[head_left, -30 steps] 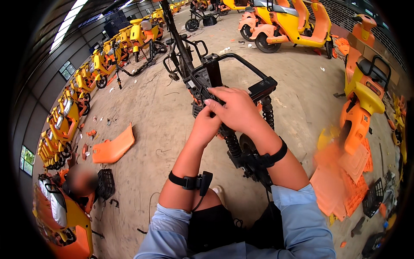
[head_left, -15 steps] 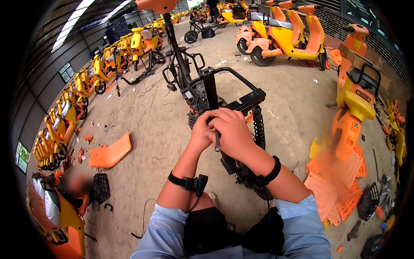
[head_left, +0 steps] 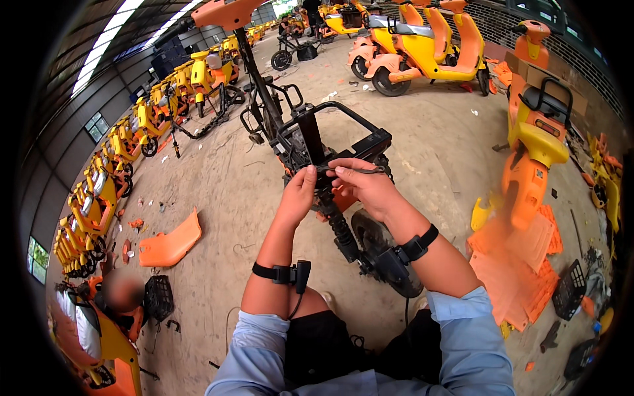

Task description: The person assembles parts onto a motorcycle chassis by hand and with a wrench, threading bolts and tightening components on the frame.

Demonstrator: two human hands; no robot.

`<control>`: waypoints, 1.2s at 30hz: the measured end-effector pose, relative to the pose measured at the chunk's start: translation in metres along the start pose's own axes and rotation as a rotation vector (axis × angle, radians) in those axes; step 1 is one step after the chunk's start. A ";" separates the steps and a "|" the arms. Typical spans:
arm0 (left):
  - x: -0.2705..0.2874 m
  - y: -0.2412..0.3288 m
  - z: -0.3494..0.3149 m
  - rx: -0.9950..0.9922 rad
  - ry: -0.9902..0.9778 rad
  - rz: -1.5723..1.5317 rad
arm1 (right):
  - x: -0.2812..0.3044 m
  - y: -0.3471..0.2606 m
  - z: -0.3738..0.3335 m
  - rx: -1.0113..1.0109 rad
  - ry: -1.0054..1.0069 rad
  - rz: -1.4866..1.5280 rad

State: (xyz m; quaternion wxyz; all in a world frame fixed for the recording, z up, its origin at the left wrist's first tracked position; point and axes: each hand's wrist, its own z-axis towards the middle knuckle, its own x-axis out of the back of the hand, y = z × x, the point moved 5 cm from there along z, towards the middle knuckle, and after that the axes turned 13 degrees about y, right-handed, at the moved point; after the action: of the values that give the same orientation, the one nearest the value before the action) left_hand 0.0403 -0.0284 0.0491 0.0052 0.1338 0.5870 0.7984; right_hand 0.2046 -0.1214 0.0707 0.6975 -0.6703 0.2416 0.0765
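Cable (head_left: pixel 360 171) pinched in right hand (head_left: pixel 366 188) fingers; left hand (head_left: pixel 298 195) fingers grip scooter frame (head_left: pixel 317 142).

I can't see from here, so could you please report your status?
Left hand and right hand both pinching a thin dark cable. Stripped black scooter frame directly behind. Nothing blocking.

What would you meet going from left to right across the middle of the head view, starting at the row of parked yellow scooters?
Row of yellow scooters → loose orange panel → left hand → right hand holding a thin dark cable → orange scooter.
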 end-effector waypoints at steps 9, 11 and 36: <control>-0.007 0.008 -0.001 0.080 0.108 -0.013 | 0.008 -0.001 0.012 0.053 0.220 -0.135; -0.007 0.009 -0.002 0.095 0.117 -0.019 | 0.006 -0.003 0.012 0.153 0.297 -0.272; -0.005 0.007 -0.007 0.200 0.125 -0.003 | -0.019 -0.018 0.011 0.957 0.570 -0.874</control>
State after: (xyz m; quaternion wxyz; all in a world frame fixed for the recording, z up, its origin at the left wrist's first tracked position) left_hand 0.0448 -0.0380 0.0524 -0.0436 0.0830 0.6632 0.7425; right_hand 0.1981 -0.1080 0.0948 0.7920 -0.3195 0.1309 -0.5035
